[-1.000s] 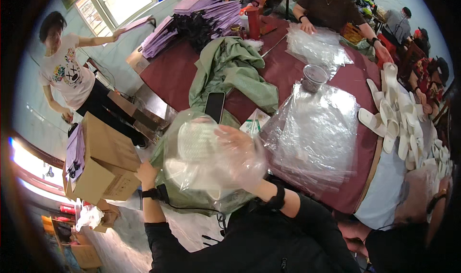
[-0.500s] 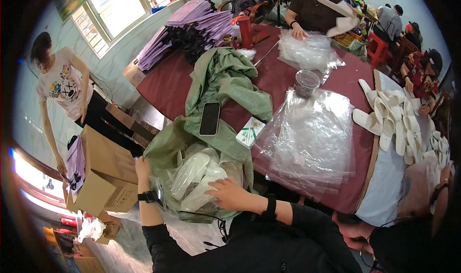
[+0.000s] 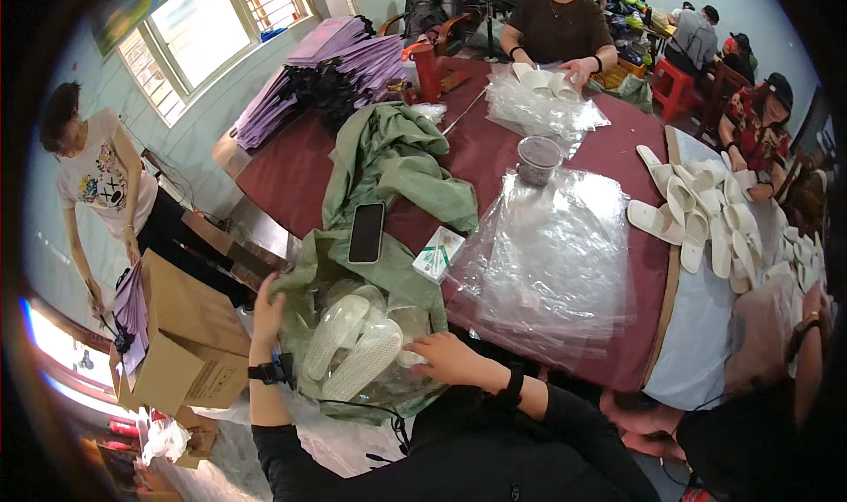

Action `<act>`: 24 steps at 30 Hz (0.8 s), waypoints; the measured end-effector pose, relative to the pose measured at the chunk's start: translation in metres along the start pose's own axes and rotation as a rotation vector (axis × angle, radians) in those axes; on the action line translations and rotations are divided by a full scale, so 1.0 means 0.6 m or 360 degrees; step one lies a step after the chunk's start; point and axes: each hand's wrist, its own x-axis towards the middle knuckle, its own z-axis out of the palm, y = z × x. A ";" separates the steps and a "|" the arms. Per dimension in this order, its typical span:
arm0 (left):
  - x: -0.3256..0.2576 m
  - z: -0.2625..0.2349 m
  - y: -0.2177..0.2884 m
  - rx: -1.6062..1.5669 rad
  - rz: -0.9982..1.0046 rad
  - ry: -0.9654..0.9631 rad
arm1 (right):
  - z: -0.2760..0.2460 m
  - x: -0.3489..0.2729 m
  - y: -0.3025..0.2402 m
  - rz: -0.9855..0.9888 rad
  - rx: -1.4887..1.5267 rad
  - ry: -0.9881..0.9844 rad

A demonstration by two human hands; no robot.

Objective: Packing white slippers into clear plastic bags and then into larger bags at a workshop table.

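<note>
My left hand (image 3: 268, 315) is raised at the left rim of a green woven sack (image 3: 296, 292), its fingers apart and holding nothing. Inside the sack's mouth lie white slippers in clear plastic bags; two textured soles, one slipper (image 3: 363, 359) and another slipper (image 3: 336, 333), face up. My right hand (image 3: 446, 359) reaches over the sack's right side, fingers stretched out. Its fingertips are at a pale piece beside the nearer slipper, and I see no firm grip. The lower part of the sack's contents is hidden.
On the dark red table (image 3: 600, 352) are a phone (image 3: 366, 233), a small white-green box (image 3: 438, 255), clear plastic bags (image 3: 556, 255), a round tub (image 3: 539, 161) and purple bundles (image 3: 309, 70). White slippers (image 3: 697, 211) lie at right. A cardboard box (image 3: 190, 325) stands left; co-workers sit or stand around.
My left hand has opened and lifted off the sack's rim. My right hand has slid right off the nearer slipper. The person across has lowered white slippers onto the plastic bags.
</note>
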 end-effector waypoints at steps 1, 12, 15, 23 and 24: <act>-0.003 0.012 0.022 0.0122 0.0097 -0.0236 | -0.005 -0.006 0.000 0.0002 -0.0004 0.0009; -0.136 0.198 0.077 0.1484 0.0203 -0.1421 | -0.046 -0.111 0.050 0.0640 -0.0229 0.0587; -0.131 0.195 0.058 0.1562 0.0329 -0.1335 | -0.062 -0.137 0.082 0.0741 -0.0331 0.0717; -0.057 0.177 -0.013 0.1733 0.0347 -0.1222 | -0.100 -0.164 0.109 0.0869 -0.0463 0.0934; -0.046 0.178 -0.021 0.1730 0.0376 -0.1214 | -0.100 -0.170 0.114 0.0879 -0.0478 0.0956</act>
